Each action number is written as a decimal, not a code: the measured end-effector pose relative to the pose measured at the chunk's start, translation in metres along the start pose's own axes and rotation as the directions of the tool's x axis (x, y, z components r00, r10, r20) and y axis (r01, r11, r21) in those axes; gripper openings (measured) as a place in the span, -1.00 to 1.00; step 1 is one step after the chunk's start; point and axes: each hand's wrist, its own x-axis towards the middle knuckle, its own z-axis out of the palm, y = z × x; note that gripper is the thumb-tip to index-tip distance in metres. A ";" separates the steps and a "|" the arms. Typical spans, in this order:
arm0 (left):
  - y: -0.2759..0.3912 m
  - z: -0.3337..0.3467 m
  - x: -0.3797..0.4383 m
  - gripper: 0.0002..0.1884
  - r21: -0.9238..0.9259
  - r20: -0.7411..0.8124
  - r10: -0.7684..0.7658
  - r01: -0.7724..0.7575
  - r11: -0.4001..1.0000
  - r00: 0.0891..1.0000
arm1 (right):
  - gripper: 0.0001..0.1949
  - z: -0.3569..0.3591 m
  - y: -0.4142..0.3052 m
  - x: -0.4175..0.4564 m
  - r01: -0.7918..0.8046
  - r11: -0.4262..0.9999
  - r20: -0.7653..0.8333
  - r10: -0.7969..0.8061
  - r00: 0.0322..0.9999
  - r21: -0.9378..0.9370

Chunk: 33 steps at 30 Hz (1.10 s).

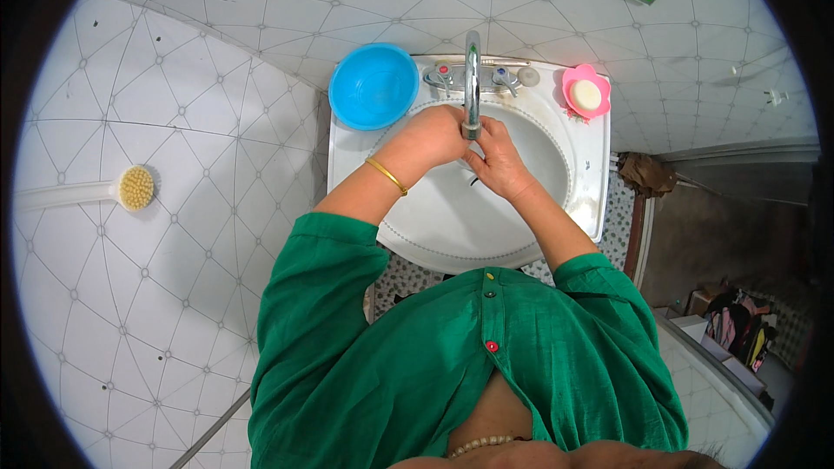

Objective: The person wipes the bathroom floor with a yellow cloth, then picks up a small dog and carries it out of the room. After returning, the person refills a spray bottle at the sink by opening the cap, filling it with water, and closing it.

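Note:
Both hands are together over the white washbasin (449, 228), just below the spout of a chrome gooseneck faucet (472, 78). My left hand (438, 133), with a gold bangle (386, 176) at its wrist, is turned inward; its fingers are mostly hidden behind the spout and the other hand. My right hand (498, 159) meets it from the other side, its fingers bent and thumb pointing inward. Whether anything is held between them is not visible. A small dark curved mark (474, 181) shows in the bowl beneath the right hand. Running water cannot be made out.
A blue plastic basin (374, 86) sits on the back left corner of the sink. Faucet handles (444, 76) flank the spout. At back right, a pink flower-shaped dish (604, 88) holds a soap bar (585, 95). A bath brush (135, 187) is against the left tiled wall.

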 end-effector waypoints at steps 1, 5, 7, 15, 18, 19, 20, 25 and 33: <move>0.000 0.000 -0.001 -0.71 -0.009 0.012 0.001 0.000 1.000 1.000 | -0.63 0.000 0.001 0.000 0.004 1.000 -0.003 -0.004 1.000 -0.001; -0.006 0.002 0.001 -0.79 -0.001 0.071 0.015 -0.015 1.000 0.997 | -0.64 0.000 0.002 -0.001 0.008 1.000 -0.010 -0.008 1.000 -0.004; -0.019 0.009 0.005 -0.81 0.051 0.071 0.072 -0.076 0.996 0.995 | -0.64 0.000 0.000 -0.001 0.014 1.000 -0.008 -0.014 1.000 0.003; -0.006 0.006 -0.006 -0.83 0.336 0.016 0.102 -0.102 0.936 0.995 | -0.60 0.001 -0.003 0.000 -0.011 1.000 0.015 0.011 1.000 -0.005; 0.000 0.006 -0.009 -0.83 0.453 0.040 0.131 -0.135 0.881 0.991 | -0.59 0.003 -0.003 0.000 -0.017 1.000 0.017 0.018 1.000 -0.021; 0.000 0.006 -0.009 -0.83 0.476 0.048 0.138 -0.144 0.868 0.989 | -0.59 0.004 -0.003 0.000 -0.017 0.999 0.016 0.018 1.000 -0.027; 0.001 0.006 -0.009 -0.83 0.498 0.056 0.146 -0.154 0.853 0.988 | -0.59 0.003 -0.003 0.000 -0.012 0.999 0.011 0.013 1.000 -0.043; -0.007 0.010 -0.006 -0.82 0.488 0.073 0.184 -0.196 0.850 0.980 | -0.59 0.002 -0.005 0.000 0.006 0.996 -0.001 -0.007 1.000 -0.090; 0.002 0.007 -0.008 -0.70 0.166 -0.015 -0.017 0.019 0.986 1.000 | -0.61 0.006 -0.004 -0.004 0.019 0.992 -0.087 -0.030 0.996 -0.126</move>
